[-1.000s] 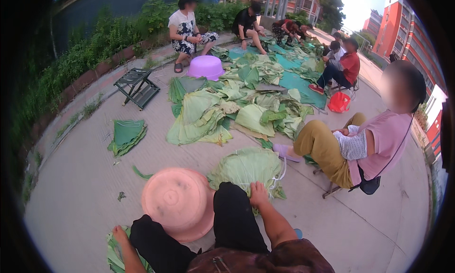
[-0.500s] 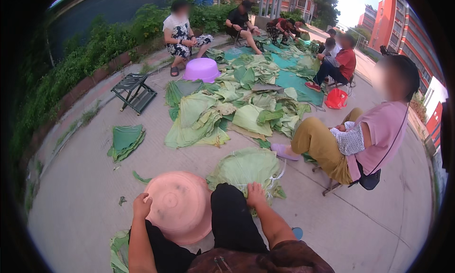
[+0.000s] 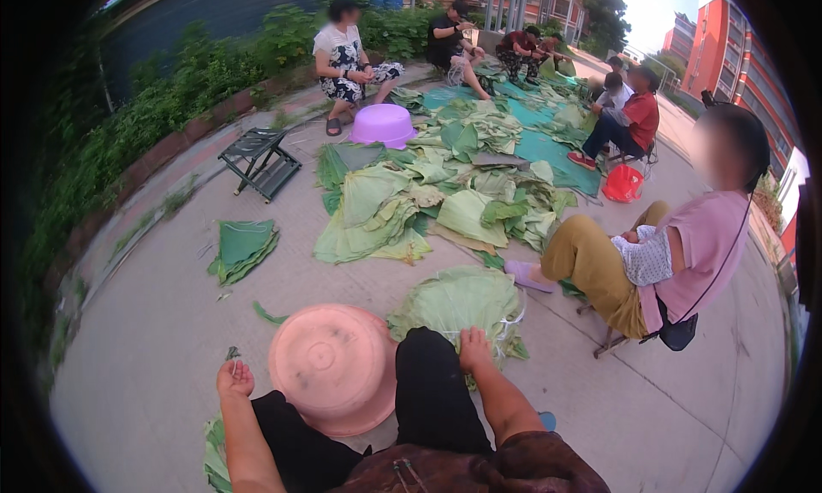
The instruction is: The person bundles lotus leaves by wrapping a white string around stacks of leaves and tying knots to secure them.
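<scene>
My left hand (image 3: 235, 379) is raised to the left of the pink basin, palm turned up and fingers loosely curled. I see nothing held in it. A small green leaf scrap (image 3: 232, 353) shows just past its fingertips, seemingly on the ground. The pink basin (image 3: 330, 356) sits upside down between my legs. My right hand (image 3: 474, 349) lies with fingers stretched on the near edge of a stack of large pale green leaves (image 3: 454, 300), beside my knee. White string (image 3: 512, 320) runs around this stack.
A big leaf pile (image 3: 445, 197) spreads ahead over a green sheet (image 3: 548, 155). A folded leaf bundle (image 3: 244, 250), a folding stool (image 3: 261, 163) and a purple basin (image 3: 383, 125) stand left. A person in pink (image 3: 698, 245) sits close on my right; several others sit farther off.
My left hand has moved off the pink basin's rim to the left and turned palm up. My right hand stays on the leaf stack. The view has shifted slightly left.
</scene>
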`<state>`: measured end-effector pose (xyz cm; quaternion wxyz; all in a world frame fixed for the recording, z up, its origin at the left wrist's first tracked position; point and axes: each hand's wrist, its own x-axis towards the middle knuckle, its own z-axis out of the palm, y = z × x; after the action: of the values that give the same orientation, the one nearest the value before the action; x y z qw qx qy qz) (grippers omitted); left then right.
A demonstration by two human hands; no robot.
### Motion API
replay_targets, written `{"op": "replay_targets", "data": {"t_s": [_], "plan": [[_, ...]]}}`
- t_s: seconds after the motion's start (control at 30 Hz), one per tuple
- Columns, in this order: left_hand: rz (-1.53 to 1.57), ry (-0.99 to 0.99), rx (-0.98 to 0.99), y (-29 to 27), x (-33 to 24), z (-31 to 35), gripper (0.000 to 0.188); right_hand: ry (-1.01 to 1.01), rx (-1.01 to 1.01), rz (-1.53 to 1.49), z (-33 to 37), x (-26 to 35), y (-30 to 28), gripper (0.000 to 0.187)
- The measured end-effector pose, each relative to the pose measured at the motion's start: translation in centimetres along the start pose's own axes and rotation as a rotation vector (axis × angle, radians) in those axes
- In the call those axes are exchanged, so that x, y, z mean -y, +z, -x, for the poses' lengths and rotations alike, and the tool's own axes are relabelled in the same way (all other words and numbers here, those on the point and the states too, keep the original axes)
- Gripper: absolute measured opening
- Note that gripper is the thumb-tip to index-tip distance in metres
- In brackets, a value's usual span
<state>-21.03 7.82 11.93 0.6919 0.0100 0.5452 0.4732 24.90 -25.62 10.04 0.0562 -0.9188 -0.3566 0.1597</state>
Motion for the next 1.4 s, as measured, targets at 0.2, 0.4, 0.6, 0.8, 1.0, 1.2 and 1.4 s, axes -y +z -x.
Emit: {"op": "replay_targets", "data": {"t_s": [0.2,0.4,0.6,0.8,1.0,1.2,1.4], "plan": [[-0.024,-0.029,0.048,0.3,0.3,0.4,0.017,0.026,0.036,0.034,-0.5,-0.3,0.7,0.082],[-0.007,-0.029,0.038,0.4,0.4,0.2,0.015,0.027,0.056,0.013,-0.4,0.0,0.5,0.081],[-0.034,-0.031,0.034,1.7,1.0,0.9,0.013,0.025,0.027,-0.012,-0.6,-0.8,0.7,0.08],[-0.028,-0.026,0.032,1.6,1.1,0.9,0.012,0.014,0.016,0.003,-0.6,-0.6,0.8,0.081],[-0.032,-0.014,0.038,1.8,1.2,1.2,0.012,0.018,0.025,0.012,-0.6,-0.6,0.8,0.081],[-0.033,-0.019,0.048,1.7,1.1,1.3,0.012,0.024,0.036,-0.001,-0.4,-0.3,0.3,0.081],[-0.055,-0.025,0.058,1.7,1.1,0.9,0.012,0.017,0.038,0.037,-0.7,-0.6,0.8,0.081]]}}
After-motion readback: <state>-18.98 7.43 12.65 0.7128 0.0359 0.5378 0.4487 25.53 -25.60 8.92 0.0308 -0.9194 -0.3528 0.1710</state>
